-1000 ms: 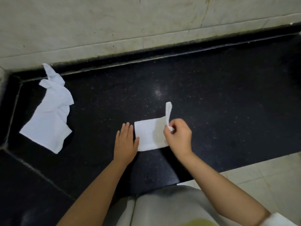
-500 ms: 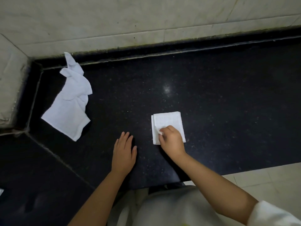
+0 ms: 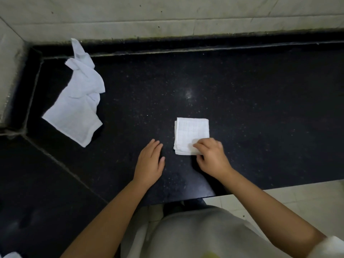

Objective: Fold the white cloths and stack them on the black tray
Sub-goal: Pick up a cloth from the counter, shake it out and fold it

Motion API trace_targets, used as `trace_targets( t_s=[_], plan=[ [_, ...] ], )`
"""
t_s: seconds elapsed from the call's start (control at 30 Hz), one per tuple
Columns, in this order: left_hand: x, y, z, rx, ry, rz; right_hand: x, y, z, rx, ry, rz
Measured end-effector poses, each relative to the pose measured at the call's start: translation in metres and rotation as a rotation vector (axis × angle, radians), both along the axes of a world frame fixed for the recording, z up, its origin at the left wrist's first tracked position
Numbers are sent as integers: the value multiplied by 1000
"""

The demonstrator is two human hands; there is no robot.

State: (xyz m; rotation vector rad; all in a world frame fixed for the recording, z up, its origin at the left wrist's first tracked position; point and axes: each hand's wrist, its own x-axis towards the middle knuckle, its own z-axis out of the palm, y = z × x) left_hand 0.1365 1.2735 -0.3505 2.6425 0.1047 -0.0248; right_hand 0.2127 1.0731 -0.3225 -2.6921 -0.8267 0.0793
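Small folded square white cloth (image 3: 191,135) pinched at near corner by right hand (image 3: 212,159); left hand (image 3: 149,164) flat on black surface (image 3: 260,108); crumpled white cloth (image 3: 78,101) upper left to be folded next.

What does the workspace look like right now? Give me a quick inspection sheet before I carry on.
Surface: black speckled counter, glossy, with a seam running diagonally at the left.
Job's things: folded cloth, a small square lying flat near the front; crumpled cloth unfolded at the far left corner. No tray in view.
Clutter: a white scrap at the bottom left edge, too cut off to identify.
Grippers: right hand grips the folded cloth's near corner; left hand rests flat on the counter beside it, not touching the cloth.
Cables: nothing seen.
Surroundings: pale tiled wall behind, pale floor tiles at the right front.
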Motion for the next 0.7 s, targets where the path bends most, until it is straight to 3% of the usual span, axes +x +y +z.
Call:
trace_targets(
  t_s=[0.13,0.33,0.53,0.7],
  plan=[
    [25,-20,2,22,-66,-202,8,-24,-8,-164,-41,38],
    [47,-46,4,133,44,-323,22,-23,-9,-24,47,64],
    [64,-68,7,186,-272,-421,16,-61,22,92,43,-19],
    [102,-142,58,232,-346,-744,14,-156,64,161,149,-210]
  ],
)
